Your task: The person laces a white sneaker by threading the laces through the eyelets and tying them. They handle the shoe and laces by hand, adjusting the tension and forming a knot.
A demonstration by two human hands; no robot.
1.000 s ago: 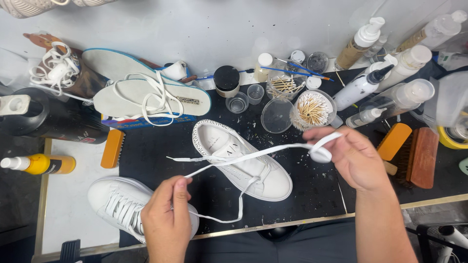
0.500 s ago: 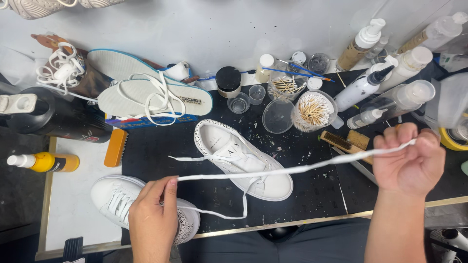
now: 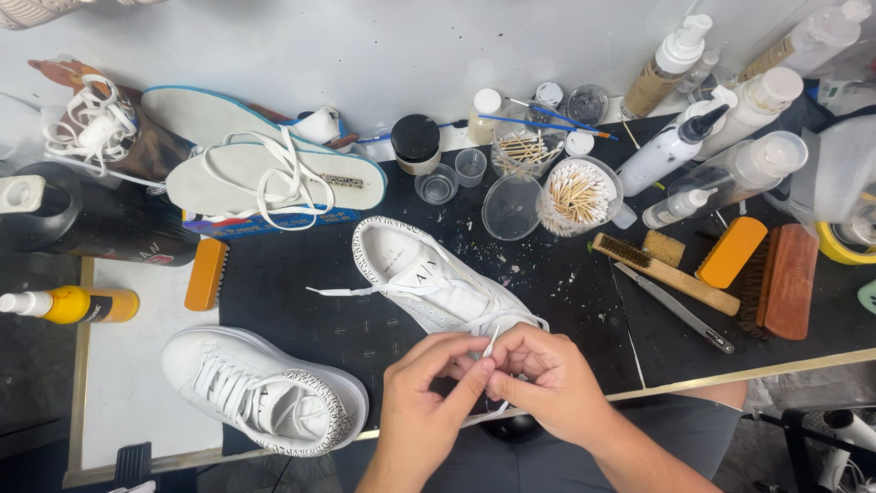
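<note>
A white sneaker point(image 3: 422, 277) lies on the black mat point(image 3: 301, 301), toe toward me, with a white lace point(image 3: 365, 290) running across its eyelets. My left hand point(image 3: 429, 388) and my right hand point(image 3: 546, 379) meet just in front of the toe. Both pinch the lace end between their fingertips. A second white sneaker point(image 3: 260, 391), fully laced, rests at the front left.
Two insoles with a loose lace point(image 3: 269, 173) lie at the back left. Cotton swabs in a cup point(image 3: 578, 194), small jars, several spray and pump bottles point(image 3: 675, 146), brushes point(image 3: 776, 274), a metal tool point(image 3: 675, 309) and a yellow bottle point(image 3: 73, 304) surround the mat.
My hands were wide apart with the lace pulled taut between them. They have come together in front of the sneaker's toe, and the lace now hangs slack over the shoe.
</note>
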